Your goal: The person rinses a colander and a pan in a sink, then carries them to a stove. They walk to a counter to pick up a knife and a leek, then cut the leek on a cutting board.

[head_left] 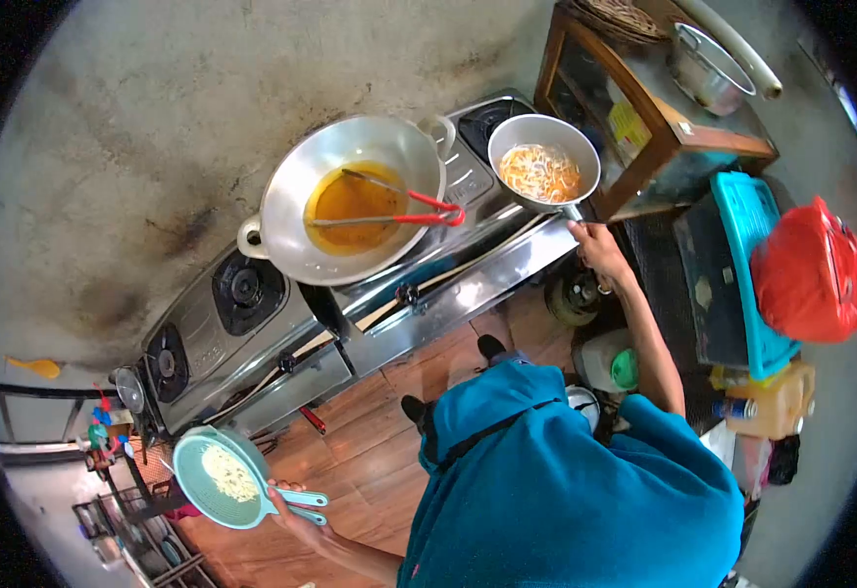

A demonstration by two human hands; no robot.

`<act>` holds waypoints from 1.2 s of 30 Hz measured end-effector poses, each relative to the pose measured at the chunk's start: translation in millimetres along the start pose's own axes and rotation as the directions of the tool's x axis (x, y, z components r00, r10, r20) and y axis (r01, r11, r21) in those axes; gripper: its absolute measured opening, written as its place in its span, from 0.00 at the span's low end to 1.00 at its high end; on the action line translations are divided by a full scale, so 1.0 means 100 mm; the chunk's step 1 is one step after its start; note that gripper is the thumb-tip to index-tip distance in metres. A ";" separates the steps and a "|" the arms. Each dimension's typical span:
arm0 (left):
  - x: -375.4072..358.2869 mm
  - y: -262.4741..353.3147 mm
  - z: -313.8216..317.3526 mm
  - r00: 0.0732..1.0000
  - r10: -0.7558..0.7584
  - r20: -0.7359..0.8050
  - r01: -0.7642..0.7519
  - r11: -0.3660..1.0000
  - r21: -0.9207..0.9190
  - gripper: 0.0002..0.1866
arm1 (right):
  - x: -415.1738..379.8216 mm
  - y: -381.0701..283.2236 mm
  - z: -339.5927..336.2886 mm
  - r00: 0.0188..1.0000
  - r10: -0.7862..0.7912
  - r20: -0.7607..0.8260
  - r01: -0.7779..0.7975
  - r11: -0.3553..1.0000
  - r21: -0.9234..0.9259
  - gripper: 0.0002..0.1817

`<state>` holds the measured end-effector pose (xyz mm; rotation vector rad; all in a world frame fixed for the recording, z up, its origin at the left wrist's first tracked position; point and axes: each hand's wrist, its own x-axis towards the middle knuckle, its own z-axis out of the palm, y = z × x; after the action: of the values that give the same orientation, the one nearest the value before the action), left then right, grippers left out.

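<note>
My left hand is closed round the handles of a light green strainer, which holds pale shreds at the lower left. At the right, my right hand grips the handle of a grey saucepan by the right-hand burner. Orange and whitish strips in liquid fill the bottom of that pan. Between my hands, further back, a large metal wok sits on the stove with amber oil in it. Red-handled tongs rest across the wok, their tips in the oil.
Two bare burners are on the left stove. A wood-framed glass cabinet stands right of the saucepan, with a metal pot on top. Further right are a turquoise-lidded box and a red bag. A gas cylinder is below.
</note>
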<state>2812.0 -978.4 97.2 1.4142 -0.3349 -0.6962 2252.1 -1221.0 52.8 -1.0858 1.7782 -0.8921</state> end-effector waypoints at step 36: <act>-1.15 -0.64 1.19 0.997 -0.007 -0.074 0.000 0.996 -0.094 0.14 | 1.95 1.54 -0.24 0.975 0.194 0.107 -0.213 0.684 0.698 0.29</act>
<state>2636.7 -1000.3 74.6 1.3475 -0.2386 -0.6528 2129.9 -1340.3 -129.3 -0.3750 1.2939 -1.2649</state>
